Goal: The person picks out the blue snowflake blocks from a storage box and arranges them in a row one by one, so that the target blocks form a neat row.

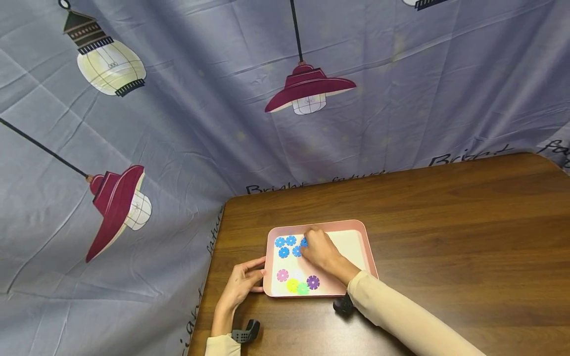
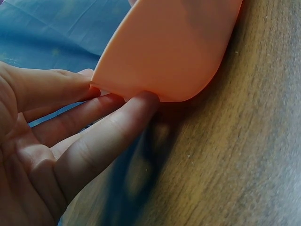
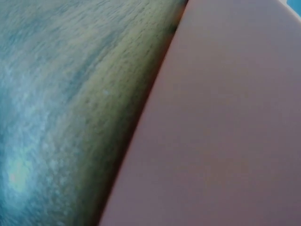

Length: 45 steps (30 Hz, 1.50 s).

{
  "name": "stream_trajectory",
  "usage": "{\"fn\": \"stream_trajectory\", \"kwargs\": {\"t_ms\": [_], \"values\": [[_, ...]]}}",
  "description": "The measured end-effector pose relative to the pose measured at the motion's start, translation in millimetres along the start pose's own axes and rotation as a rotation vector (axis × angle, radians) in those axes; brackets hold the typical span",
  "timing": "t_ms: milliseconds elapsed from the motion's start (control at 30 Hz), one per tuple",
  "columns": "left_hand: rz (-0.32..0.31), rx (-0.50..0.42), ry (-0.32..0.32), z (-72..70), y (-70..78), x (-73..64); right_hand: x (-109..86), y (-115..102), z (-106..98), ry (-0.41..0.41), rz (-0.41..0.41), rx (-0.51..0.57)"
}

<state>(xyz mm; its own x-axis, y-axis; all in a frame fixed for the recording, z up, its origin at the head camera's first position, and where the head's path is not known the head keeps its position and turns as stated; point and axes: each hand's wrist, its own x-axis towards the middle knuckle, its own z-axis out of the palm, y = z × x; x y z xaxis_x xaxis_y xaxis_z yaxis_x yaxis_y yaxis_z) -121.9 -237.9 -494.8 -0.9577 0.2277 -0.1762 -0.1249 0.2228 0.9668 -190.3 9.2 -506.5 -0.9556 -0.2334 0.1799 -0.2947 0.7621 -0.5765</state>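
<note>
A shallow pink tray lies on the wooden table. My left hand is at its left side, fingertips against the outer wall and rim; the left wrist view shows the outstretched fingers touching the pink wall. Inside the tray my right hand is curled over the blue snowflake discs. One blue snowflake disc shows between its thumb and forefinger, partly covered by them. Lower in the tray lie a pink disc, a yellow disc, a green disc and a purple disc.
Brown wooden tabletop extends to the right of the tray. A grey curtain printed with lamps hangs behind and to the left. The right wrist view shows mostly the tray's outer wall beside blurred wood.
</note>
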Motion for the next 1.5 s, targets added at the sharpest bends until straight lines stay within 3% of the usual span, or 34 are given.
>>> {"fn": "stream_trajectory", "kwargs": {"t_ms": [267, 467, 733, 900, 1500], "values": [[0.001, -0.002, -0.009, 2.1, 1.2, -0.1, -1.5, 1.9, -2.1, -0.035, 0.029, 0.03], [0.004, 0.002, -0.012, 3.7, 2.1, 0.6, -2.3, 4.1, -3.0, -0.013, 0.018, 0.041], [0.001, 0.011, -0.006, 5.0, 2.9, 0.8, -4.8, 6.4, -11.3, -0.026, 0.079, 0.123], [0.005, 0.017, -0.001, 4.4, 2.5, -0.5, -3.4, 9.9, -18.0, 0.006, 0.053, 0.154], [-0.004, -0.008, -0.002, 1.5, 1.4, -3.7, -15.7, 42.0, -82.0, 0.174, 0.076, 0.218]]}}
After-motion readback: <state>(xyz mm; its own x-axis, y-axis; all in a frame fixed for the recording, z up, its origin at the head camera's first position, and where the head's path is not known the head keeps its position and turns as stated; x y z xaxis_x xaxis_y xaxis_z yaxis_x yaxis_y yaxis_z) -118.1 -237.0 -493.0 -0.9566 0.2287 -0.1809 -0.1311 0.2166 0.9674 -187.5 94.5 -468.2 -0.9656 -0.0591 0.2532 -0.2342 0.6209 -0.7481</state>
